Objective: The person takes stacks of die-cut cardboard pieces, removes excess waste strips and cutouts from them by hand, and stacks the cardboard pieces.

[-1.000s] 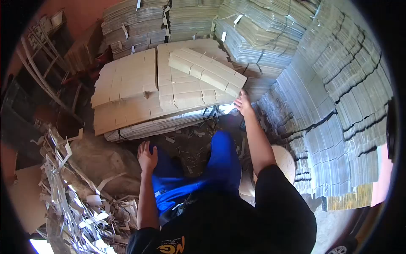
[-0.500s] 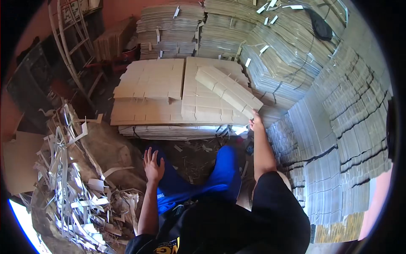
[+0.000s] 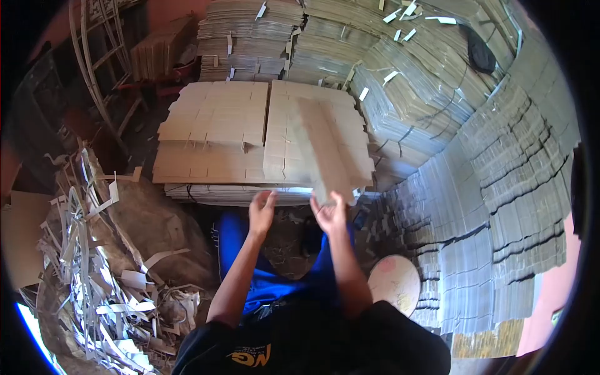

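My right hand grips the near end of a long, narrow cardboard strip, thumb on one side and fingers on the other. Blurred by motion, the strip slants away from me over a slotted cardboard sheet. Another slotted cardboard sheet lies beside that one on the left, with a thin gap between. My left hand is apart from the strip, by the front edge of the low stack, its thumb and fingers apart and holding nothing.
Tall piles of flattened cardboard stand behind and on the right. To the left, a sack borders a heap of paper and cardboard scraps. A round stool sits by my right side; a ladder frame leans at back left.
My right hand has moved left and toward me, swinging the strip to a steeper angle. My left hand has left my knee and risen toward the stack's front edge.
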`<state>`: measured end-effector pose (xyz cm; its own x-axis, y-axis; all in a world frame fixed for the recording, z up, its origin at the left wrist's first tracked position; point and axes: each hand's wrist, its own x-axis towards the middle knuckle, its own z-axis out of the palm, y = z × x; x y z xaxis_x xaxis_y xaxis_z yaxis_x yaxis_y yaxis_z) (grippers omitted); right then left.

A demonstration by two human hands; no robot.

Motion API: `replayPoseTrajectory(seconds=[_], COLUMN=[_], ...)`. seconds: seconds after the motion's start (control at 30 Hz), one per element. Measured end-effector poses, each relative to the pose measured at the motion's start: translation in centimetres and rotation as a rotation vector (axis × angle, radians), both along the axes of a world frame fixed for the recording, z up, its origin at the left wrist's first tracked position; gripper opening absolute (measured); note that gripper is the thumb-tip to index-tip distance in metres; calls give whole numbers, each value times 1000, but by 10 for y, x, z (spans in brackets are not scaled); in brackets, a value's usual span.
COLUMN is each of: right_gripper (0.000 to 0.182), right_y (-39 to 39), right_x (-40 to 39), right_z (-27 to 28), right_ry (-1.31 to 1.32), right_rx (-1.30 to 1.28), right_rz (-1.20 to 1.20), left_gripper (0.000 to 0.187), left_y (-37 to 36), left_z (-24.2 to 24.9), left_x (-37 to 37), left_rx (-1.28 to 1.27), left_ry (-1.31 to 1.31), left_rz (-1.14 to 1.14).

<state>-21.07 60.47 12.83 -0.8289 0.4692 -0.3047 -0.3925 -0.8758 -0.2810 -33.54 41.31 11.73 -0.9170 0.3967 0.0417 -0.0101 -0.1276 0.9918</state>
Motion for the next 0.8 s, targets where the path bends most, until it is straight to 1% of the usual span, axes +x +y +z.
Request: replayPoseTrajectory(seconds=[0.03,0.07,0.1,0.17,0.2,0.23,0.3,0.33,0.37,0.4,0.43,0.5,0.57,0.6,0.67,0.7,0.73,0.77,0.8], right_gripper=[41,39,38,29,27,24,25,25,26,26,22,14,14,14,21,25,25,25,25], right_y=[-21,-39,-55,-74,-82,-85,-88,-100,-113,-122,-129,-143,-160,-161,-157,-155,-152,-150,-146], right_x=[4,10,20,35,43,47,39,38,38,33,18,-11,-32,-38,-46,-52,-54,-50,-45], right_z=[-4,-7,-15,-30,-39,-44,-40,-39,-38,-35,-28,-11,38,35,20,12,1,-12,-26], right_ry=[-12,-32,-54,-157,-133,-104,-68,-45,-27,-29,-21,-12,-54,-68,-166,-201,-193,-252,-312], right_rx=[46,137,226,131,52,-30,25,62,96,74,133,237,439,411,467,503,497,440,382], right_rz=[-43,-6,29,84,65,48,57,60,60,53,102,190,255,241,443,551,552,558,563], left_gripper=[47,47,48,52,52,53,56,56,61,65,69,63,59,43,44,47,51,51,50], left_y=[23,41,58,84,93,99,101,93,83,74,67,45,26,19,4,-5,-13,-16,-25], left_z=[23,34,43,55,45,20,-15,-14,-5,11,30,69,91,98,66,96,131,112,80], left_x=[-2,-3,-4,-8,-7,-3,-10,-18,-24,-31,-39,-68,-117,-140,-223,-223,-226,-257,-303], left_rx=[87,106,38,-103,-93,2,173,152,171,194,217,191,-127,-3,159,0,-156,-165,-139], left_ry=[-169,-175,-302,-547,-546,-468,-299,-297,-278,-261,-245,-157,77,18,1,-20,-32,-27,-73], left_rz=[-58,-55,-65,-94,-98,-104,-106,-105,-118,-133,-151,-150,-36,-16,-123,-87,-47,-44,-112])
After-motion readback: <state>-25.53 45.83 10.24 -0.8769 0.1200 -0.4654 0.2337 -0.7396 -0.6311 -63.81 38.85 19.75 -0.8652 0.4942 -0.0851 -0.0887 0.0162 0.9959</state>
